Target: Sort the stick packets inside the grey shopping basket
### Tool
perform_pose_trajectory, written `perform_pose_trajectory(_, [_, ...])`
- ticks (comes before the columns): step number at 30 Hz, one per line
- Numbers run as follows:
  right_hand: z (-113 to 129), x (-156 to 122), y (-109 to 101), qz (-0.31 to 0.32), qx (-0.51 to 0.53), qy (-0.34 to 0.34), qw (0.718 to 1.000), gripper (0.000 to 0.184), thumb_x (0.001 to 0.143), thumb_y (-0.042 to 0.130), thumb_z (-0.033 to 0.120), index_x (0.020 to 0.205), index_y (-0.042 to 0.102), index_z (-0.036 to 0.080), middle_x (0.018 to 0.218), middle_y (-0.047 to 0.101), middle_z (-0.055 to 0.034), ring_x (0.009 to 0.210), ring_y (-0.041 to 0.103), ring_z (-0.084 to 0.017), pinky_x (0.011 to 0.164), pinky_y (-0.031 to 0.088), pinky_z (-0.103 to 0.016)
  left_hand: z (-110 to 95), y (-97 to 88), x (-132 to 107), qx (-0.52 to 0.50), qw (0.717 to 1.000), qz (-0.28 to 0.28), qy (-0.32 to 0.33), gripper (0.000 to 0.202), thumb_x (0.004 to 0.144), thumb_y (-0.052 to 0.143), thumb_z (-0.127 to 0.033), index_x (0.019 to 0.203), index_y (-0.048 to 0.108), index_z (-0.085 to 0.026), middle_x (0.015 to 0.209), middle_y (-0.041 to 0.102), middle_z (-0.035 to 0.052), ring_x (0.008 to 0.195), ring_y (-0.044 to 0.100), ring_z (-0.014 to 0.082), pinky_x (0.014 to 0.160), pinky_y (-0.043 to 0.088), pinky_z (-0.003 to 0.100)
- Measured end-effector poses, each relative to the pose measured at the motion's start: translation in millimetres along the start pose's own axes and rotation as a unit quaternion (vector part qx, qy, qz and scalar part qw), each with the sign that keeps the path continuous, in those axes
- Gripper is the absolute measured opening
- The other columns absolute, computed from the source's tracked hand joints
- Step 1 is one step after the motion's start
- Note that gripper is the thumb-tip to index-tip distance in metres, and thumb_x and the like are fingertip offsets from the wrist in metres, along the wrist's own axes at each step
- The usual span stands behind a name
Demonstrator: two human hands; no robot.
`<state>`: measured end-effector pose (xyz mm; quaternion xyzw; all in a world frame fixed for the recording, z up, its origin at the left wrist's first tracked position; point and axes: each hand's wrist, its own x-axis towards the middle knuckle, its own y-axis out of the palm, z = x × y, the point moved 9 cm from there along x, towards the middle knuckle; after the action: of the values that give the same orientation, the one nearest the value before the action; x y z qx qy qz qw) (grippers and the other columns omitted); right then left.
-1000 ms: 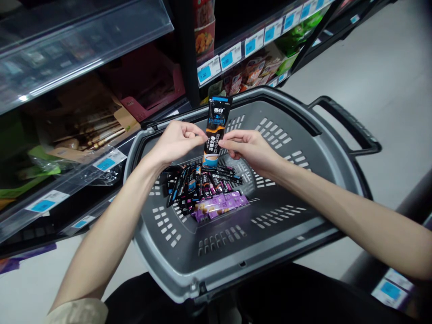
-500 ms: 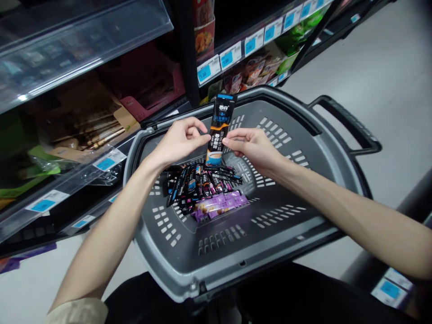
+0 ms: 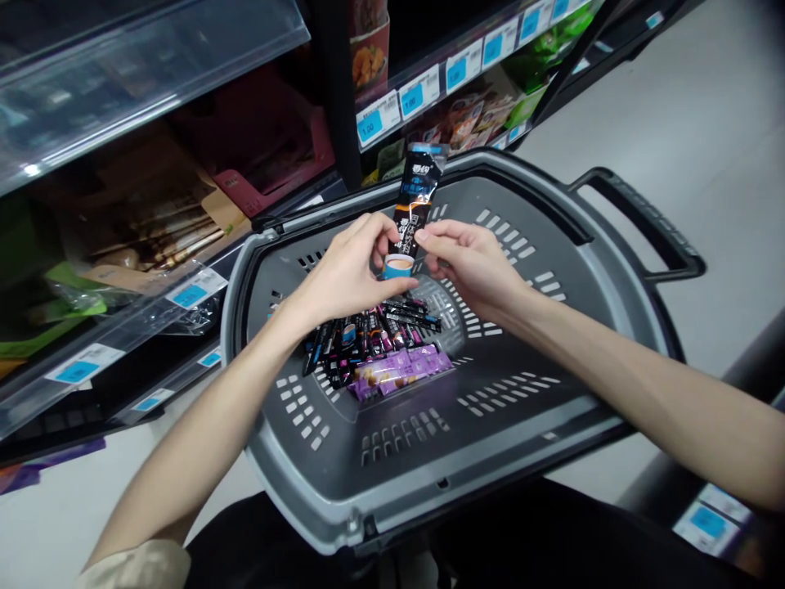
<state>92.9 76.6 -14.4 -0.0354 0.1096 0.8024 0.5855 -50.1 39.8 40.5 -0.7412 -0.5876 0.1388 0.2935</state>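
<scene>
Far left, beyond the left forearm: shelf [image 3: 245,254] with packets and price labels, nothing handled there. Left hand [image 3: 352,270]: thumb and fingers parted around the sachet's lower end, not closed on it; can't tell if the fingertips touch its edge. Directly below that hand, a pile of dark sachets [image 3: 368,335] in the basket [image 3: 533,425]; purple packets [image 3: 401,372] lie at the pile's near side, below the left thumb.

Black sachet [image 3: 415,192]: between the two hands, upright with a lean, top end tilted toward the right-hand side, printed face to the person, above the pile. Right hand [image 3: 475,262]: thumb and forefinger pinching the sachet's right edge, other fingers curled beneath. It seems to bear the weight. Off to the right, past that hand, the basket handle [image 3: 641,221], untouched.

Handling, my read: keep the right pinch firm but light, since the film looks slick and could twist on one edge. Let the left thumb and fingers close on the opposite edge before easing the right. Leave the printing uncovered if it's being read. Stay over the basket, so a slip lands on the pile.
</scene>
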Motion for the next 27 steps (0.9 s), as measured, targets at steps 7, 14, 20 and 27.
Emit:
perform_pose_trajectory(7, [-0.1, -8.5, 12.0, 0.021, 0.02, -0.011, 1.0, 0.039, 0.068, 0.094, 0.047, 0.085, 0.07, 0.021, 0.082, 0.071, -0.0016, 0.077, 0.068, -0.016, 0.067, 0.056, -0.028, 2.0, 11.7, -5.1, -0.005, 0.999, 0.033, 0.04, 0.042, 0.074, 0.073, -0.012, 0.111, 0.054, -0.021, 0.105, 0.059, 0.0053, 0.091, 0.06, 0.0181, 0.077, 0.055, 0.033])
perform_pose_trajectory(14, [-6.6, -5.0, 20.3, 0.076, -0.02, 0.025, 0.997, 0.04, 0.065, 0.097, 0.044, 0.075, 0.067, 0.019, 0.07, 0.068, -0.0008, 0.065, 0.063, -0.013, 0.06, 0.054, -0.028, 26.0, -4.0, 1.0, -0.154, 0.987, -0.022, -0.026, 0.05, 0.068, 0.071, -0.007, 0.111, 0.053, -0.023, 0.102, 0.057, 0.0015, 0.08, 0.06, 0.0102, 0.068, 0.053, 0.023])
perform_pose_trajectory(20, [-1.1, -2.2, 15.2, 0.057, -0.009, 0.006, 0.998, 0.046, 0.06, 0.1, 0.041, 0.086, 0.069, 0.019, 0.079, 0.071, -0.0009, 0.067, 0.065, -0.013, 0.058, 0.053, -0.026, 28.2, -10.3, 7.0, -0.243, 0.969, -0.016, -0.034, 0.043, 0.067, 0.076, -0.007, 0.105, 0.06, -0.019, 0.1, 0.061, 0.0017, 0.084, 0.064, 0.0116, 0.079, 0.057, 0.026])
perform_pose_trajectory(27, [-0.3, -0.1, 11.5, 0.055, -0.025, -0.011, 0.998, 0.046, 0.058, 0.1, 0.043, 0.082, 0.07, 0.018, 0.082, 0.073, -0.0031, 0.072, 0.066, -0.015, 0.058, 0.051, -0.027, 33.0, -14.2, 7.8, -0.198, 0.979, -0.021, -0.043, 0.03, 0.081, 0.078, -0.024, 0.109, 0.069, -0.019, 0.091, 0.066, 0.0008, 0.08, 0.064, 0.0125, 0.076, 0.056, 0.026])
